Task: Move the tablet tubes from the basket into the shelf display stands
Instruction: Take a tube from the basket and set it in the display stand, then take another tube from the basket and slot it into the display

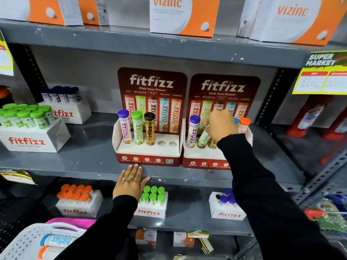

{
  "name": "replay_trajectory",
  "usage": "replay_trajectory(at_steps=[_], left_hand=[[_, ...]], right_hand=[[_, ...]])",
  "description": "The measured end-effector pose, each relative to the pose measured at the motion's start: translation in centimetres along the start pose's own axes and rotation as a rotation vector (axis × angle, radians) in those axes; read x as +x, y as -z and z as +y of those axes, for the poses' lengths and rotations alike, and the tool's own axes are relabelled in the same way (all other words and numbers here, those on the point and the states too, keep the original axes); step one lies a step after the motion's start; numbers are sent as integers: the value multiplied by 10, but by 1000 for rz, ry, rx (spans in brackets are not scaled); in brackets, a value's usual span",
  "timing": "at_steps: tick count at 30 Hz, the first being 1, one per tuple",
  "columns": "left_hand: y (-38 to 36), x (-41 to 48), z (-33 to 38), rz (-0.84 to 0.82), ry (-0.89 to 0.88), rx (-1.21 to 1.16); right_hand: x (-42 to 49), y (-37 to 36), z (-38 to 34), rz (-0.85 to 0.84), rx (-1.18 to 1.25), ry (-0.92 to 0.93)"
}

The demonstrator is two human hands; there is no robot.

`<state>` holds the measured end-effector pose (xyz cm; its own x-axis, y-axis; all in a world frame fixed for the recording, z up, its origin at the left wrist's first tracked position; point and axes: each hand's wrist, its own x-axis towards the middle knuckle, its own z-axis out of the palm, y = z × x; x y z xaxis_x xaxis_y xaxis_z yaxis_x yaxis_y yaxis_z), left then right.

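Both display stands read "fitfizz – Pick Your Power", with ACV, MAGNESIO, RELOAD and CHARGE printed over the pictured tubes. On my end the left stand (148,154) has three tubes upright in its holes: a purple-capped tube (125,128), a green-capped tube (138,128) and a brown-capped tube (150,129), with two empty holes (167,143) beside them.

In the right stand (202,156) my right hand (219,124) has its fingers wrapped round the top of a tilted green tube (203,138), which sits between a purple tube (193,131) and a gold one mostly hidden by my sleeve. An orange-capped tube (244,125) peeks out past the hand.

My left hand (130,182) lies flat on the shelf edge (75,170), fingers spread, holding nothing.

The white basket (28,239) at bottom left has a blue-capped tube (56,240) and an orange-capped one lying in it.

Around it all: white fitfizz boxes of green, orange and purple caps, "vizinc" cartons (185,15) up top, and a "SUPER MARKET" price tag (322,74) with a handwritten 160.
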<state>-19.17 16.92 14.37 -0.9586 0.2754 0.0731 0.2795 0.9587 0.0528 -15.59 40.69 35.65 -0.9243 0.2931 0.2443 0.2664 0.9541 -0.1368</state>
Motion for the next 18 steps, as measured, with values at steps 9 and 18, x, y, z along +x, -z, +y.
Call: replay_trajectory(at_steps=[9,18], left_hand=[[-2,-1,1,27,16,-84],[2,0,-2,26,-25,-28]], right_hand=[[18,-15,2,47,45,-24],[24,-22,1,38,44,-23]])
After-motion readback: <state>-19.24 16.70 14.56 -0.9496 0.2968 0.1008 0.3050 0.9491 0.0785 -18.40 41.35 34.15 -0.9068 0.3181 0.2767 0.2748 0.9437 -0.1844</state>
